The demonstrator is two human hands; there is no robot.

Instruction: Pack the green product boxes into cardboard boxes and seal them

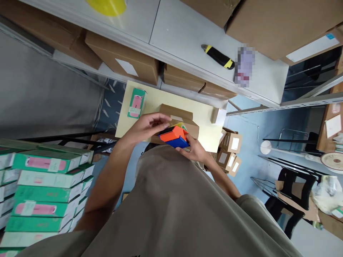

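Observation:
My right hand [197, 148] grips an orange and blue tape dispenser [174, 135] low in front of my body. A yellowish part, which looks like the tape roll, shows at its far side. My left hand [150, 126] is at the dispenser's left, fingers curved and a gap between thumb and forefinger. Its thumb tip is close to the dispenser's dark edge; whether they touch is unclear. Just beyond both hands, a brown cardboard box [184, 125] rests on the pale yellow tabletop [207, 134], partly hidden by them.
A green box with a pink bottle picture [136, 103] lies on the tabletop's left, a small white box [219, 116] on its right. The grey shelf [182, 35] above holds a black and yellow utility knife [218, 57]. Stacked green boxes [43, 194] stand at my left.

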